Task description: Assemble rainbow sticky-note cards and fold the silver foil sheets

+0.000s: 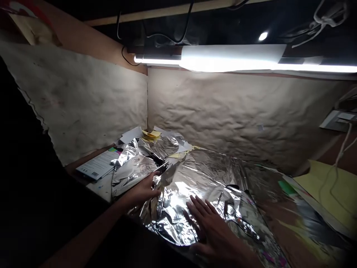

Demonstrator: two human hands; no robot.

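Note:
A shiny, creased sheet of silver foil [195, 175] covers the middle of the table. My right hand [210, 225] lies flat on its near part with the fingers stretched out. At the sheet's left edge is my left hand [143, 190], thumb and forefinger apart and touching the foil; its other fingers are partly hidden. Left of that hand lies another crumpled silver piece [132, 171]. To the right of my right hand, a small tool with dark parts [230, 210] shows on the foil; its kind is hard to make out.
A white printed pack [97, 163] lies at the left edge. Yellow and white papers [152, 134] are heaped in the back corner. Yellow sheets [329, 190] and a green piece [287, 188] lie at right. A lit tube lamp [231, 61] hangs low above the paper-covered wall [212, 108].

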